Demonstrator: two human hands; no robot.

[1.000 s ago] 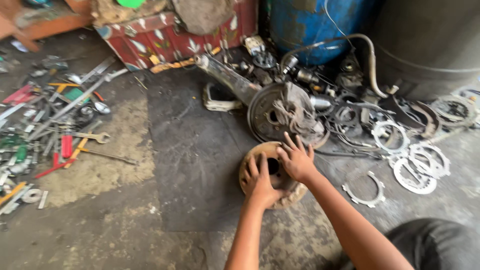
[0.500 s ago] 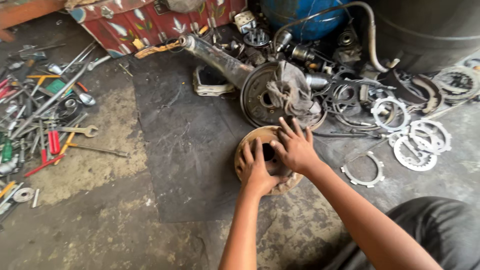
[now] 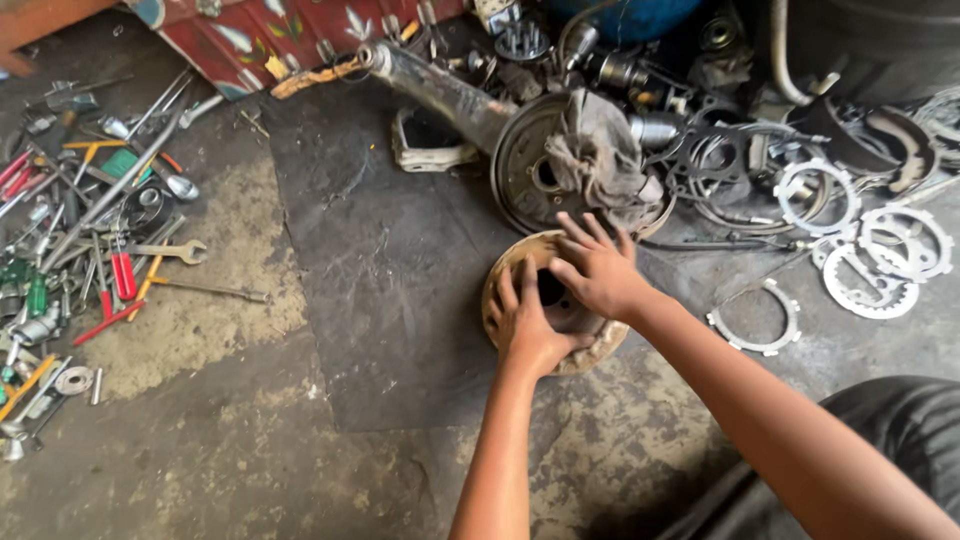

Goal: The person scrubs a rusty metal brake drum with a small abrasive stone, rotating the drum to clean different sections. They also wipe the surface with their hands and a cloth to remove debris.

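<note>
Both hands, left hand and right hand, lie spread flat on the rusty drum, gripping nothing. It sits just before the rag-covered axle; even palm pressure would probably keep it level.

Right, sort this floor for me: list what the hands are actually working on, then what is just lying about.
In hand:
rusty round drum, under the left hand and right hand.

Lying about:
axle tube
rag on the backing plate
toothed rings
spanner
red-handled screwdrivers

Bare dark mat lay open left of the drum — beyond it the rag-draped axle hub blocked passage, loose rings crowding the right.
</note>
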